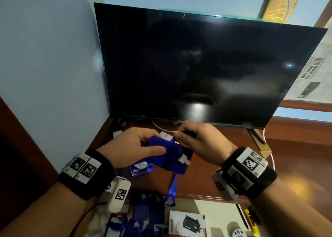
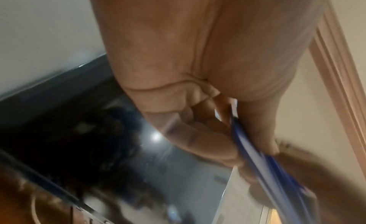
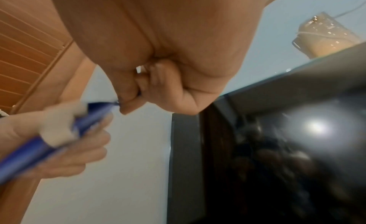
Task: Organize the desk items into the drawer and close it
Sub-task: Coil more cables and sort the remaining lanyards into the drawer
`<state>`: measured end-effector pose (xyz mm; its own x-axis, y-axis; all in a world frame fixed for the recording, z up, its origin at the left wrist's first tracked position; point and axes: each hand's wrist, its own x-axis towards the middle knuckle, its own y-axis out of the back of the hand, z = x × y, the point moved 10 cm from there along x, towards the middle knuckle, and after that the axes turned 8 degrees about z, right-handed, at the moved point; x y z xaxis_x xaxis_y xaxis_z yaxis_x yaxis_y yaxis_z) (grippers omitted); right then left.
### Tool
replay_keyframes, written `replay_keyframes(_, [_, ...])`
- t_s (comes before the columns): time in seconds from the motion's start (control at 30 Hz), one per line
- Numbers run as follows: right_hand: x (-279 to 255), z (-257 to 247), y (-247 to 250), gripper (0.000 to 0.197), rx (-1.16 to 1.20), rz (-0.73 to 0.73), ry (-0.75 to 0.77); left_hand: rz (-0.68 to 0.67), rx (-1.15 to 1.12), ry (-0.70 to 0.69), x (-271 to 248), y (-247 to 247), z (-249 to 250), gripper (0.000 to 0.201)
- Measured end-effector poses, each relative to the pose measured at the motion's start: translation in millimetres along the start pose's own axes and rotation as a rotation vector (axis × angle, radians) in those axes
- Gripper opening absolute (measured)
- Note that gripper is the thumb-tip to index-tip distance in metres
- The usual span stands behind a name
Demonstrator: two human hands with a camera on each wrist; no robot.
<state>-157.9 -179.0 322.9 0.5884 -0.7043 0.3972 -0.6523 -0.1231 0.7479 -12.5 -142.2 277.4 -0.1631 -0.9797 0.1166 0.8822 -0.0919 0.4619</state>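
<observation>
Hands raised above the table's (image 1: 224, 181) front edge, before the dark screen (image 1: 206, 66). My left hand (image 1: 133, 147) grips a blue badge holder (image 1: 170, 154), thumb across its top face, fingers (image 3: 83, 150) curled beneath. My right hand (image 1: 201, 139) pinches the holder's upper end between thumb and forefinger, remaining fingers curled in. Lanyard (image 1: 171, 190) hangs from the holder past the front edge. More blue holders (image 1: 143, 217) lie in the open drawer (image 1: 215, 208) below, beside a printed box (image 1: 187, 224).
</observation>
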Motion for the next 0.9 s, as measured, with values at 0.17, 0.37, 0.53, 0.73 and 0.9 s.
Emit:
replay_keyframes(0.17, [-20, 12, -27, 0.017, 0.384, 0.043, -0.101, 0.034, -0.326, 0.038, -11, 10, -18, 0.011])
replay_keyframes(0.37, [-57, 38, -119, 0.028, 0.558, -0.046, -0.402, 0.337, -0.625, 0.295, -41, -11, -104, 0.034])
replay_keyframes(0.53, [-83, 45, -180, 0.023, 0.872, -0.191, -0.551, 0.466, -0.644, 0.425, -79, -36, -153, 0.034])
replay_keyframes(0.73, [-95, 50, -223, 0.030, 1.199, -0.202, -0.814, 0.521, -0.290, 0.463, -106, -30, -184, 0.043])
replay_keyframes(0.9, [-99, 54, -252, 0.023, 0.872, -0.416, -0.738, 0.359, -0.445, 0.557, -113, -46, -207, 0.020])
